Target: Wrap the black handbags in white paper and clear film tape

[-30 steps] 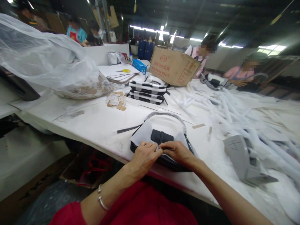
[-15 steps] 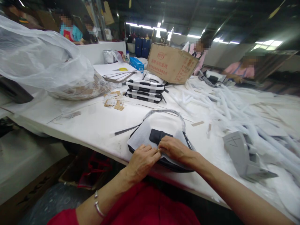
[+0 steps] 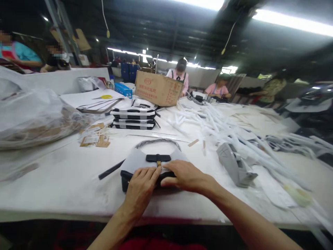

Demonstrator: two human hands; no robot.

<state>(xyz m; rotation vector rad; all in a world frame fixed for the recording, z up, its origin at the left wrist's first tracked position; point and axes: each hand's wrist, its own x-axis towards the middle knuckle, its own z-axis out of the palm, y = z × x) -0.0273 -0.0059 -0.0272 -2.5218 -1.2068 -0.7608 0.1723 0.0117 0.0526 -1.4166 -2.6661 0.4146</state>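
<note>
A black handbag [image 3: 126, 177] lies on the white table, its flap covered by a white sheet [image 3: 137, 159]. A black tab [image 3: 153, 158] with a gold clasp [image 3: 159, 164] sits at its middle, and a wrapped handle [image 3: 158, 141] arches behind. My left hand [image 3: 142, 184] rests on the bag's front, fingers side by side and nearly flat, tips just below the clasp; its thumb is hidden. At the clasp's right side is my right hand [image 3: 183, 174], thumb and fingers apart with nothing visible between them. A black strap [image 3: 110, 170] sticks out left of the bag.
Stacked wrapped bags [image 3: 134, 119], paper tags [image 3: 96, 136] and a cardboard box [image 3: 158, 89] stand beyond the handbag. A grey tape dispenser [image 3: 234, 165] and white strips [image 3: 215, 121] lie right. Clear plastic [image 3: 39, 111] bulges at left. People work in the background.
The view has swung right and levelled. My hands, pinched together at the clasp before, have parted; the right thumb and fingers have spread, and the gold clasp now shows.
</note>
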